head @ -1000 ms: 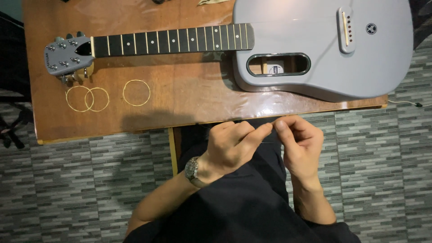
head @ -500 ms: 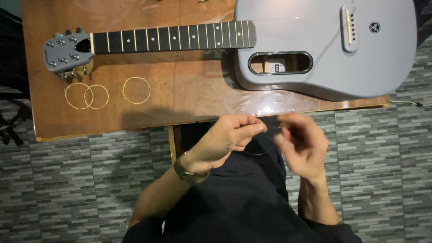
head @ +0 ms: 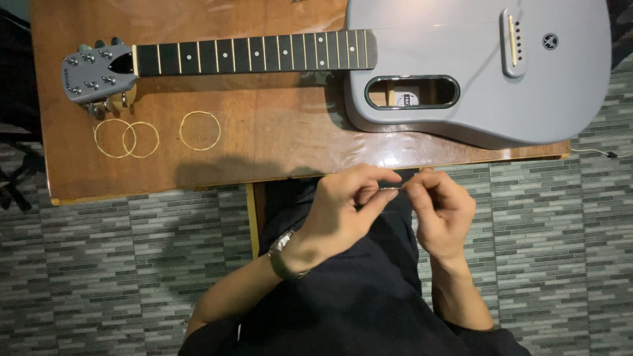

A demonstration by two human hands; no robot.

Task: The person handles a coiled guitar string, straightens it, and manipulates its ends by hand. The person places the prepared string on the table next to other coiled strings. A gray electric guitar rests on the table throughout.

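Note:
A grey guitar (head: 475, 66) lies flat on a brown wooden table (head: 264, 145), its black fretboard (head: 250, 51) pointing left to a grey headstock (head: 95, 76); no strings show on it. My left hand (head: 343, 211) and my right hand (head: 438, 211) meet over my lap just below the table's front edge. Their fingertips pinch a thin guitar string (head: 393, 189) between them; only a short bit of it shows. A watch sits on my left wrist (head: 283, 254).
Three coiled golden strings (head: 125, 138) (head: 200, 130) lie on the table below the headstock, two of them overlapping. The floor has grey brick-pattern tiles (head: 132, 264). A thin cable (head: 593, 153) trails off at the right.
The camera view shifted slightly. My hands parted a little half a second ago with the right one blurred in motion, and now they are close together again, fingertips pinched on the string.

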